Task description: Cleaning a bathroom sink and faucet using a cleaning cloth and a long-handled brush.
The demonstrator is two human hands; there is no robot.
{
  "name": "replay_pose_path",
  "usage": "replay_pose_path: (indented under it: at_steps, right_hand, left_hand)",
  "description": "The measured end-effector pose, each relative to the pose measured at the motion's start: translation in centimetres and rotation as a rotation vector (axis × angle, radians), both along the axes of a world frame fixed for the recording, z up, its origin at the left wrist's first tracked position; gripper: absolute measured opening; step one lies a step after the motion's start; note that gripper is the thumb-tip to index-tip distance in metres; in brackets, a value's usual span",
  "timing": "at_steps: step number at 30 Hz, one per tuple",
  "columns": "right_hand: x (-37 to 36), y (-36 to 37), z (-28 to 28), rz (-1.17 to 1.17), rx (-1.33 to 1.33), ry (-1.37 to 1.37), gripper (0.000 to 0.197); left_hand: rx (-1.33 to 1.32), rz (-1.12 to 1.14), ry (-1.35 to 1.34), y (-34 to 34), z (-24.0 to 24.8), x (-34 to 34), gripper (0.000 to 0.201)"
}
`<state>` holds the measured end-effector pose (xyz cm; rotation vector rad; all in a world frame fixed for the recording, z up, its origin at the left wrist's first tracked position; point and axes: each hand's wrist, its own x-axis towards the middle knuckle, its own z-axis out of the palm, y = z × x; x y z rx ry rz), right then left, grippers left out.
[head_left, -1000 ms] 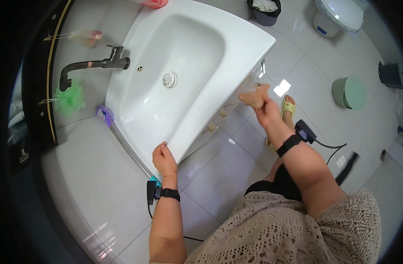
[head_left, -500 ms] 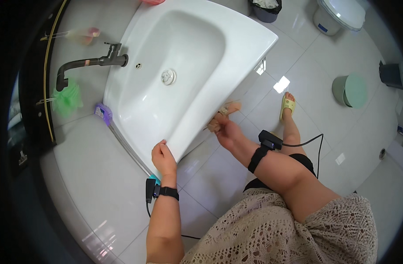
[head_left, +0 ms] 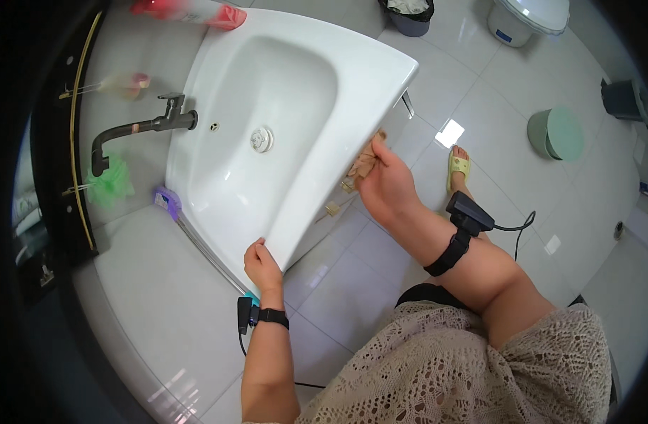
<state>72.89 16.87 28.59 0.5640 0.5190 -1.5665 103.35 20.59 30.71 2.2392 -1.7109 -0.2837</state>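
My right hand (head_left: 389, 184) is closed round a crumpled tan cloth (head_left: 364, 164), against the front face under the white sink (head_left: 317, 162). Part of the cloth is hidden behind the fingers and the rim. At the sink's near corner, my left hand (head_left: 264, 267) rests with curled fingers on the rim; its fingertips are partly hidden. Next to that wrist, a brush with a purple head (head_left: 167, 203) and a metal handle lies along the sink's left side. Small gold fittings (head_left: 332, 209) show on the cabinet front below the cloth.
A dark faucet (head_left: 143, 126) reaches over the left side. A red and white bottle (head_left: 196, 13) lies at the far rim. Green mesh puff (head_left: 110, 182) hangs on the wall. On the floor stand a lined bin (head_left: 411, 22), a white lidded bucket (head_left: 525, 25) and pale green basins (head_left: 558, 134).
My right hand has moved farther along the cabinet front with the cloth, and its palm has turned upward. The left hand stays at the corner. The view has shifted, showing more of the red bottle.
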Motion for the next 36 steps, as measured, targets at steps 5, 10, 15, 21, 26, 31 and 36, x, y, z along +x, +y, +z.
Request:
replay_pose_path:
  at_steps: [5, 10, 15, 21, 26, 31, 36]
  right_hand:
    - [-3.6, -2.3, -0.6, -0.321, -0.059, 0.402, 0.040]
    - [-8.8, -3.4, 1.9, -0.471, 0.015, 1.022, 0.035]
    - [-5.5, -2.2, -1.7, -0.170, -0.068, 2.438, 0.034]
    - [7.0, 5.4, -4.1, 0.187, -0.721, 2.130, 0.048]
    - [10.0, 7.6, -2.7, 0.255, -1.040, 2.309, 0.044]
    - [7.7, 5.0, -0.8, 0.234, -0.972, 2.428, 0.036]
    - [-0.3, 0.4, -0.1, 0.244, -0.680, 2.475, 0.029]
  left_hand:
    - [-0.002, 0.025, 0.034, 0.2, -0.2, -0.5, 0.031]
    - [-0.026, 0.008, 0.036, 0.4, -0.1, -0.1, 0.029]
    - [-0.052, -0.024, -0.011, 0.4, -0.2, -0.5, 0.032]
    - [-0.063, -0.022, 0.003, 0.4, -0.4, -0.1, 0.032]
    - [-0.052, -0.013, -0.001, 0.2, -0.4, -0.2, 0.032]
    - [-0.074, -0.028, -0.014, 0.2, -0.3, 0.0, 0.031]
    - [-0.073, -0.004, -0.029, 0.2, -0.4, 0.0, 0.031]
